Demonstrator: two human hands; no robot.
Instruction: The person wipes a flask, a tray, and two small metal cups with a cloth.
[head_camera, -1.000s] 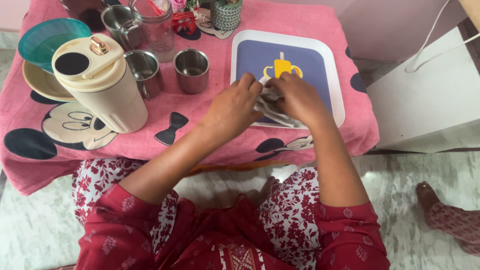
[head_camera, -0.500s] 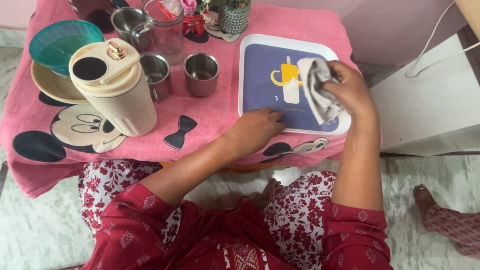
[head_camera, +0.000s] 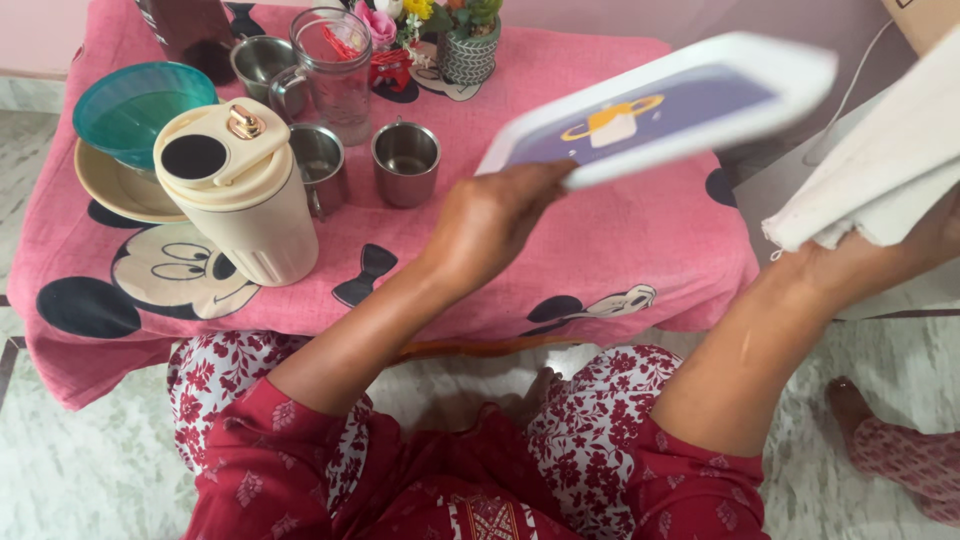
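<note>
My left hand grips the near edge of a white tray with a purple face and a yellow cup picture. The tray is lifted off the table and tilted, blurred with motion. My right hand is at the right edge of the view, mostly hidden behind the white cloth it holds up beside the tray. Both forearms reach out from red sleeves over my lap.
A low table under a pink cartoon-print cloth holds a cream jug, two steel cups, a glass jar, a teal bowl on a plate and a small flower pot. Another person's foot rests at lower right.
The tray lay flat on the table with the cloth on it. Now my left hand has raised and tilted the tray, and my right hand has drawn the cloth off to the right.
</note>
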